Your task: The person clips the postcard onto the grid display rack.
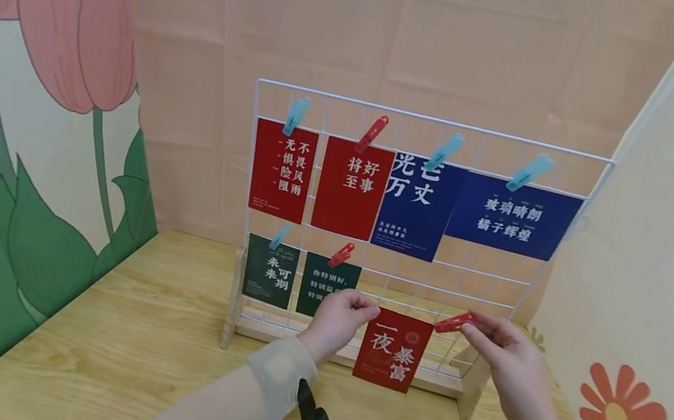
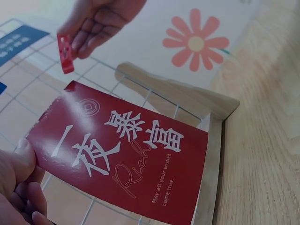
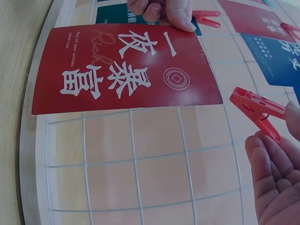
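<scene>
My left hand pinches the upper left corner of a small red card with white Chinese characters. The card hangs in front of the lower part of a white wire grid. In my right hand, thumb and fingers grip a red clothespin, just right of the card's top edge. The right wrist view shows this clothespin apart from the card, its tip toward the card's upper corner. Left of the card, a green card is partly covered by my left hand.
Red cards and blue cards hang in the upper row, held by blue and red clothespins. Another green card hangs lower left. The grid stands on wooden feet on a wood-grain table, before a beige backdrop and flower-printed walls.
</scene>
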`<action>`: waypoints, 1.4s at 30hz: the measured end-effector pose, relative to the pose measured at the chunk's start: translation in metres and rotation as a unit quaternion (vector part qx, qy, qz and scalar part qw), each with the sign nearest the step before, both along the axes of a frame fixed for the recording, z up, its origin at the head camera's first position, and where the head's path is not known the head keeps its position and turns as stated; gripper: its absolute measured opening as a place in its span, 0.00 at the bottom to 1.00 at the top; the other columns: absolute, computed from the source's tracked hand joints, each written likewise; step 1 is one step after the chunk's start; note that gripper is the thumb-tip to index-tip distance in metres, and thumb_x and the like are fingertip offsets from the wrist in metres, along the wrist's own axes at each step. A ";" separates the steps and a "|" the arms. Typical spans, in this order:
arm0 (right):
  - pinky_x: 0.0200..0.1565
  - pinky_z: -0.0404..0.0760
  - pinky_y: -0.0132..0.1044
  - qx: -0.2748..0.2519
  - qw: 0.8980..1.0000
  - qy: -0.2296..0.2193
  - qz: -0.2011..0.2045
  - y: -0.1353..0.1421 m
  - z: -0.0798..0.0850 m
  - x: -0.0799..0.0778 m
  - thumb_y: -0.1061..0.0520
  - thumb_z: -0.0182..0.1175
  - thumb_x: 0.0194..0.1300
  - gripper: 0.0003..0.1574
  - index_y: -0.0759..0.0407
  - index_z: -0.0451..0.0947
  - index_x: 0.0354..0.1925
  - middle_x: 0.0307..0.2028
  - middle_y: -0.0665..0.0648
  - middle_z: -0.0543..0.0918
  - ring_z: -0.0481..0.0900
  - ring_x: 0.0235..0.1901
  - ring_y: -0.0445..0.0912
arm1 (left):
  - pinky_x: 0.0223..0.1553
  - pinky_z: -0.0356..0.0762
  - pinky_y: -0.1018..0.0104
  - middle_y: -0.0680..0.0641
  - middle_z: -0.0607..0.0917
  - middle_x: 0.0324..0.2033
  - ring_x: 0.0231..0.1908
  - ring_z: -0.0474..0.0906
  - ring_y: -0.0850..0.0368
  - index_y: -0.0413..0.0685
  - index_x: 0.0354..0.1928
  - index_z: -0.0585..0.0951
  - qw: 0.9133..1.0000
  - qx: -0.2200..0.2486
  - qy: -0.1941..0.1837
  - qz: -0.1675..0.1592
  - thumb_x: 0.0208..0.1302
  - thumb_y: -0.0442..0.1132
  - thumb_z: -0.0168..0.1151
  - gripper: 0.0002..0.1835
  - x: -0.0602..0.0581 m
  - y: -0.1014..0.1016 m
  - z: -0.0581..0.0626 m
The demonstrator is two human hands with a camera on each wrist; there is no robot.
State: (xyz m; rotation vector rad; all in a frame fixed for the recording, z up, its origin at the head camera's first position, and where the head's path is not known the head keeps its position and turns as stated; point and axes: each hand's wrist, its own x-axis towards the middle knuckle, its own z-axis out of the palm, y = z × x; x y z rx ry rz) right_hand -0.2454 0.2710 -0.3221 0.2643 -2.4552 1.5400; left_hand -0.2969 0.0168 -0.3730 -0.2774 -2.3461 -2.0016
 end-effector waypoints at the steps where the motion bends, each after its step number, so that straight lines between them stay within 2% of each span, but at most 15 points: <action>1: 0.46 0.72 0.22 0.005 1.000 0.000 0.000 -0.001 0.001 -0.001 0.44 0.56 0.69 0.37 0.70 0.66 0.63 0.48 0.49 0.79 0.76 0.45 0.33 | 0.43 0.73 0.59 0.55 0.81 0.34 0.38 0.74 0.57 0.53 0.36 0.83 1.000 0.002 -0.002 0.003 0.65 0.46 0.62 0.06 -0.001 0.000 0.001; 5: 0.46 0.72 0.22 0.012 1.000 0.004 0.000 -0.003 0.005 -0.003 0.43 0.56 0.69 0.37 0.69 0.66 0.64 0.49 0.50 0.79 0.75 0.46 0.33 | 0.43 0.73 0.59 0.55 0.81 0.34 0.38 0.74 0.56 0.53 0.36 0.83 1.000 0.012 -0.004 0.010 0.65 0.47 0.63 0.07 -0.003 0.002 0.003; 11: 0.45 0.74 0.22 -0.007 1.000 0.027 0.004 -0.005 0.007 -0.008 0.46 0.56 0.70 0.34 0.71 0.68 0.62 0.44 0.44 0.80 0.77 0.44 0.35 | 0.44 0.74 0.58 0.56 0.82 0.34 0.39 0.75 0.56 0.54 0.37 0.84 1.000 0.019 -0.002 0.021 0.64 0.47 0.64 0.07 -0.003 0.005 0.010; 18: 0.46 0.73 0.23 -0.008 0.999 0.031 -0.005 -0.011 0.010 -0.012 0.42 0.55 0.69 0.36 0.69 0.69 0.61 0.47 0.47 0.79 0.76 0.47 0.38 | 0.42 0.74 0.60 0.56 0.82 0.33 0.37 0.75 0.57 0.55 0.36 0.84 0.999 0.014 0.001 0.041 0.63 0.48 0.64 0.07 -0.006 0.011 0.015; 25: 0.46 0.73 0.22 -0.014 0.998 0.057 -0.009 -0.015 0.013 -0.018 0.45 0.57 0.69 0.34 0.70 0.70 0.59 0.46 0.47 0.81 0.77 0.46 0.36 | 0.38 0.72 0.61 0.56 0.82 0.31 0.35 0.74 0.56 0.55 0.34 0.84 0.998 0.017 0.001 0.056 0.63 0.47 0.65 0.06 -0.008 0.012 0.020; 28: 0.46 0.72 0.22 -0.002 0.998 0.052 -0.024 -0.017 0.014 -0.020 0.42 0.56 0.69 0.35 0.68 0.71 0.60 0.47 0.48 0.80 0.76 0.47 0.36 | 0.37 0.72 0.61 0.57 0.82 0.30 0.34 0.73 0.56 0.56 0.33 0.84 0.998 0.014 0.003 0.063 0.63 0.47 0.65 0.06 -0.010 0.013 0.022; 33: 0.49 0.72 0.29 0.008 0.998 0.033 -0.051 -0.021 0.015 -0.023 0.37 0.55 0.67 0.37 0.63 0.71 0.61 0.50 0.52 0.80 0.75 0.49 0.38 | 0.35 0.70 0.61 0.57 0.82 0.29 0.32 0.73 0.55 0.57 0.32 0.85 0.997 0.006 0.008 0.076 0.63 0.47 0.65 0.06 -0.012 0.013 0.024; 38: 0.52 0.71 0.38 -0.003 0.997 0.031 -0.071 -0.024 0.016 -0.026 0.36 0.55 0.66 0.37 0.62 0.73 0.60 0.50 0.54 0.80 0.74 0.49 0.40 | 0.36 0.71 0.61 0.58 0.82 0.28 0.33 0.73 0.56 0.57 0.33 0.85 0.997 0.000 0.009 0.082 0.62 0.48 0.65 0.05 -0.013 0.014 0.026; 42: 0.52 0.70 0.40 -0.009 0.996 0.035 -0.086 -0.028 0.019 -0.029 0.36 0.55 0.66 0.36 0.61 0.74 0.59 0.49 0.54 0.80 0.74 0.49 0.41 | 0.37 0.72 0.60 0.59 0.82 0.28 0.33 0.74 0.57 0.57 0.32 0.85 0.996 -0.009 0.017 0.084 0.62 0.48 0.65 0.06 -0.014 0.014 0.027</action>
